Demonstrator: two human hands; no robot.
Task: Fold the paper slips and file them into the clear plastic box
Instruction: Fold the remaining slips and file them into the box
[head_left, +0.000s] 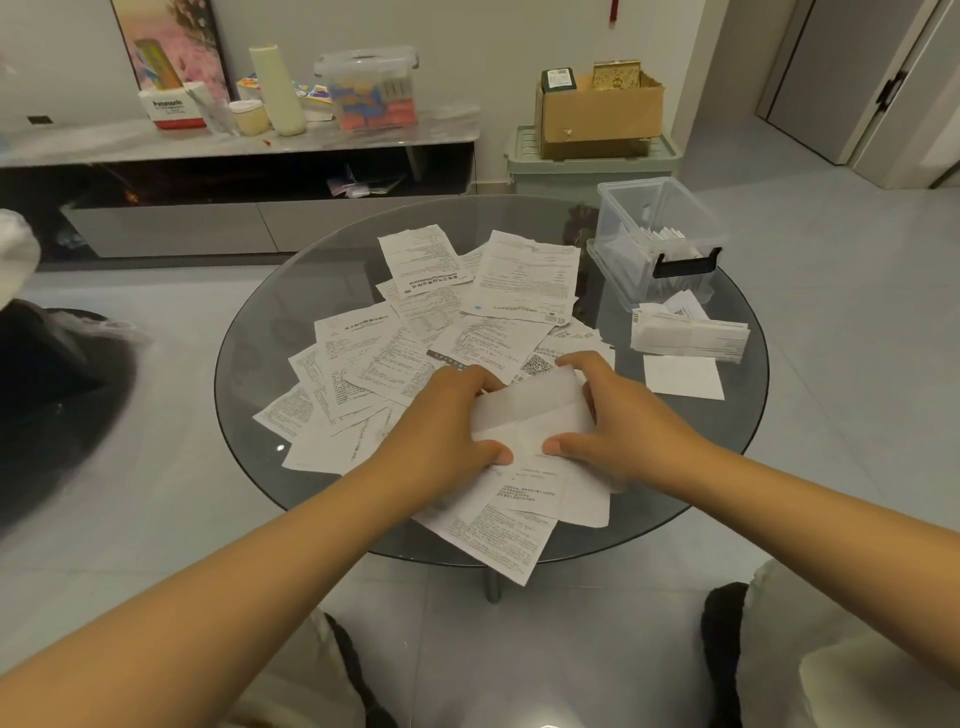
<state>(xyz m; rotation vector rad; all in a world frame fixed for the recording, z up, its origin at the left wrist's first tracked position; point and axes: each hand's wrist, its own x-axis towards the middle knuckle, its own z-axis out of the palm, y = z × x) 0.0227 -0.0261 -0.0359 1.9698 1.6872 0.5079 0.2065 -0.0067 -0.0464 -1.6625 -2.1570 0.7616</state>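
My left hand (447, 415) and right hand (618, 415) pinch the thin, floppy paper slip (530, 415) at its side edges, at 6 o'clock on the bench (260, 364).

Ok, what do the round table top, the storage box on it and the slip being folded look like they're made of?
Table top: likely tinted glass, glossy; the floor shows through it. Clear plastic box: transparent plastic, apparently rigid, with a black latch; slips show through its walls. Slip held by left hand and right hand: thin white paper, matte, creased where folded.
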